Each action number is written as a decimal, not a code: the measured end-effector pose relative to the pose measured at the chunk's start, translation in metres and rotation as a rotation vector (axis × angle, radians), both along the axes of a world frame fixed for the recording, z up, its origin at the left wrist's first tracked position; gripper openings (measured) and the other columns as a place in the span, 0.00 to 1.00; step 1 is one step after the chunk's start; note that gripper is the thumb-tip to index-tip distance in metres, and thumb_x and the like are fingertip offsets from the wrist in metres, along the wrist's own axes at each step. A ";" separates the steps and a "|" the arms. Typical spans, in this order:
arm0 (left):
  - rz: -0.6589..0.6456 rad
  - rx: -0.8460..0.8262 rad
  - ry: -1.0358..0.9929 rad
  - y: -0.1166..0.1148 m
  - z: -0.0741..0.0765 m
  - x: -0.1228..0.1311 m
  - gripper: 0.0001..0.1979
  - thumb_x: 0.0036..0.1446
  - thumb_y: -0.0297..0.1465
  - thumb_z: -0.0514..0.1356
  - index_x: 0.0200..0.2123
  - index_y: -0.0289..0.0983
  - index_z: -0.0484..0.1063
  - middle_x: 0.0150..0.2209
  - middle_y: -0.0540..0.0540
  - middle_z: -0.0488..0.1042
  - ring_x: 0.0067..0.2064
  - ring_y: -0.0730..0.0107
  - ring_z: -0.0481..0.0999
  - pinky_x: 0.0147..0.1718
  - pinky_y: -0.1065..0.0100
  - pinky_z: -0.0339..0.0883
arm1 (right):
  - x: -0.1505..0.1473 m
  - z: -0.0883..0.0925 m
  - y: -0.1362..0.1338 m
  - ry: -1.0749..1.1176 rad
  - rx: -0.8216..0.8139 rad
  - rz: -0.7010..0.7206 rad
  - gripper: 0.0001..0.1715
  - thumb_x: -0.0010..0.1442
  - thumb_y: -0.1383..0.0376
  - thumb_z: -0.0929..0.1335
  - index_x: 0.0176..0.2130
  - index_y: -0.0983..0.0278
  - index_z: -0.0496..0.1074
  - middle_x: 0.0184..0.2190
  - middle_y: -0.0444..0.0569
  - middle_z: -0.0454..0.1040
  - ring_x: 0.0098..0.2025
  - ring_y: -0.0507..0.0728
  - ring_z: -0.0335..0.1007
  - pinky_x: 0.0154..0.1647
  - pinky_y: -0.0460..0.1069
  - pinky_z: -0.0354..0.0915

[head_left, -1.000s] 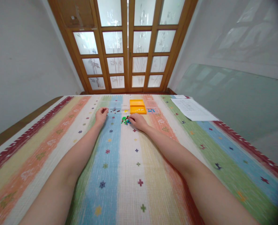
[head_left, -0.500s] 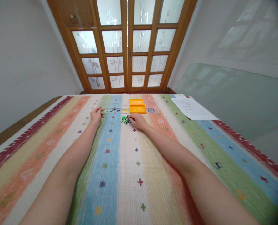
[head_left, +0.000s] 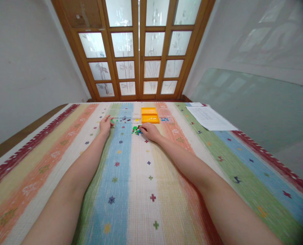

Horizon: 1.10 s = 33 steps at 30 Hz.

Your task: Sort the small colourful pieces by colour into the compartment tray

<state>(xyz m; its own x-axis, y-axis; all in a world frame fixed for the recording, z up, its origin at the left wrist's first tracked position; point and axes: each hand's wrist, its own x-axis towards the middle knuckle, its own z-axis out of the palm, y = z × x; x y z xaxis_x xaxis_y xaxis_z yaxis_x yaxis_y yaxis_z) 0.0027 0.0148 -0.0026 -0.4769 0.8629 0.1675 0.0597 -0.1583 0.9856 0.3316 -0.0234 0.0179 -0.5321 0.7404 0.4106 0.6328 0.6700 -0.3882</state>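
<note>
My left hand [head_left: 105, 125] rests at the left end of a clear plastic box [head_left: 119, 115], its fingers loosely bent and apart, close to some small green pieces [head_left: 112, 121]. Dark red pieces [head_left: 126, 119] and a few yellow pieces [head_left: 137, 119] lie sorted in the clear boxes. In front of the boxes, a mixed pile of small green, dark red and blue pieces [head_left: 135, 130] sits on the cloth. My right hand [head_left: 150, 131] is at the right side of this pile, fingertips pinched together; what they hold is too small to make out.
An open orange box [head_left: 149, 111] with whitish pieces stands beyond my right hand. Right of it, a clear box [head_left: 170, 115] has blue pieces [head_left: 164, 119]. Printed paper sheets [head_left: 209, 118] lie at the right on the striped tablecloth [head_left: 141, 190]. Wooden glazed doors [head_left: 138, 61] stand behind the table.
My left hand has shifted very slightly at the box, with its fingers a little changed. My right hand stays at the pile.
</note>
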 end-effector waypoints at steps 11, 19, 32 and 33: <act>-0.069 0.011 0.385 -0.013 0.003 0.015 0.25 0.60 0.28 0.60 0.61 0.38 0.75 0.48 0.43 0.82 0.28 0.72 0.73 0.37 0.68 0.71 | 0.000 -0.001 -0.001 -0.081 0.029 0.163 0.10 0.62 0.70 0.69 0.41 0.61 0.80 0.44 0.52 0.78 0.48 0.61 0.69 0.52 0.52 0.61; -0.279 0.107 0.781 -0.027 0.009 0.040 0.22 0.62 0.27 0.59 0.58 0.40 0.78 0.47 0.44 0.82 0.34 0.65 0.75 0.47 0.62 0.70 | 0.001 0.002 -0.002 -0.111 0.053 0.238 0.07 0.66 0.64 0.71 0.43 0.61 0.81 0.44 0.53 0.75 0.49 0.61 0.67 0.52 0.53 0.60; -0.530 0.219 1.136 -0.049 0.022 0.071 0.16 0.67 0.32 0.56 0.50 0.41 0.82 0.46 0.42 0.80 0.48 0.57 0.78 0.53 0.58 0.70 | 0.005 0.003 0.006 -0.007 0.098 0.076 0.08 0.69 0.62 0.70 0.42 0.61 0.80 0.42 0.53 0.77 0.48 0.62 0.68 0.52 0.54 0.61; -0.542 0.223 1.155 -0.050 0.024 0.073 0.15 0.67 0.33 0.56 0.49 0.41 0.83 0.46 0.42 0.80 0.49 0.57 0.78 0.53 0.58 0.70 | 0.010 0.004 0.010 0.026 0.102 0.011 0.08 0.69 0.63 0.69 0.42 0.61 0.80 0.42 0.54 0.77 0.48 0.62 0.68 0.52 0.54 0.61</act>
